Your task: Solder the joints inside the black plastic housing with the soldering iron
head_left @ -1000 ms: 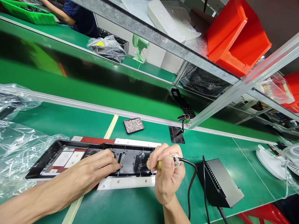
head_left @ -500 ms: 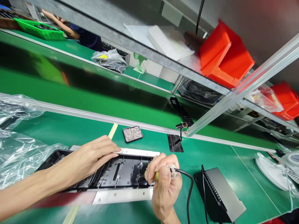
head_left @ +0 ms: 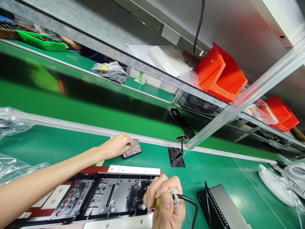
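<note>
A green bench (head_left: pixel 214 175) is spreading beneath both my hands, and a grey shelf (head_left: pixel 152 70) is running slantwise above its far side, carrying a red bin (head_left: pixel 218 76). Close to me on the bench, a long black plastic frame (head_left: pixel 124 194) is lying open side up over a red board (head_left: pixel 95 169), with white strips (head_left: pixel 134 170) flanking its near and far edges at the right part. A grey-and-black box (head_left: pixel 227 203) is resting to the right, apart from the frame. My left forearm is crossing above the frame's left part. My right hand (head_left: pixel 166 203) is curling its fingers closed round a corded tool (head_left: pixel 157 202), holding it at the frame's right end; its tip is hiding behind my fingers, so I cannot tell whether it is touching. My left hand (head_left: pixel 118 146) is reaching down with bent fingers into a small black tray (head_left: pixel 132 156) beyond the frame, among tiny metal pieces (head_left: pixel 135 147); I cannot tell how far those fingertips are parting or whether they are pinching a piece
</note>
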`<state>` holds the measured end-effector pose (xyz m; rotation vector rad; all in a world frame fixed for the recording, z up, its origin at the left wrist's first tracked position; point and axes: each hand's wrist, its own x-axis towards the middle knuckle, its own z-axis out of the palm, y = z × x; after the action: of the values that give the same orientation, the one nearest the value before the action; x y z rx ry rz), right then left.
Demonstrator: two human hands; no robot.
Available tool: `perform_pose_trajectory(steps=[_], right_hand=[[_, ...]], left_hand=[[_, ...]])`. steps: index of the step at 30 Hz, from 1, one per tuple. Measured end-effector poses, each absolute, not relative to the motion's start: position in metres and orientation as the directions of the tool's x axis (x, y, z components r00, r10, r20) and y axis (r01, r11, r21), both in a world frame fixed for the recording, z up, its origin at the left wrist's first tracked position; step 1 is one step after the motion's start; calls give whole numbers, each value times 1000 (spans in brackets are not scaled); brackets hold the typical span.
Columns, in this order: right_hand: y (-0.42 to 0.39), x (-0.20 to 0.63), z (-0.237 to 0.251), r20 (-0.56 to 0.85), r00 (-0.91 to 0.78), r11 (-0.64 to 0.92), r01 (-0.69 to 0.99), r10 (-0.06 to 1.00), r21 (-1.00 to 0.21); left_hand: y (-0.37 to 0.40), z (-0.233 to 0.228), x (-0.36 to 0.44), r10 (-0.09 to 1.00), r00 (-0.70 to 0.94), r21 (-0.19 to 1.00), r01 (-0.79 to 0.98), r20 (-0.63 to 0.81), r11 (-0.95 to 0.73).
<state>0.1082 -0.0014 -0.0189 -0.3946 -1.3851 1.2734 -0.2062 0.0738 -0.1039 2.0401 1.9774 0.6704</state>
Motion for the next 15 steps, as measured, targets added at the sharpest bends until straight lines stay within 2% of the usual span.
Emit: perform_pose_trajectory(steps=[3, 7, 10, 15], right_hand=[[-7, 110, -14, 449, -296, 297, -441, 843, -847], [-1, 99, -16, 558, -212, 406, -491, 802, -770], [9, 94, -14, 658, -186, 485, -536, 730, -691], [15, 98, -4, 667, -265, 498, -491, 696, -715]], left_hand=[[77, -104, -202, 990, -13, 449, 892, 141, -52], [82, -98, -194, 989, -34, 469, 882, 145, -38], [75, -83, -192, 984, -83, 527, 850, 155, -11], [19, -57, -188, 976, -191, 656, 751, 101, 78]])
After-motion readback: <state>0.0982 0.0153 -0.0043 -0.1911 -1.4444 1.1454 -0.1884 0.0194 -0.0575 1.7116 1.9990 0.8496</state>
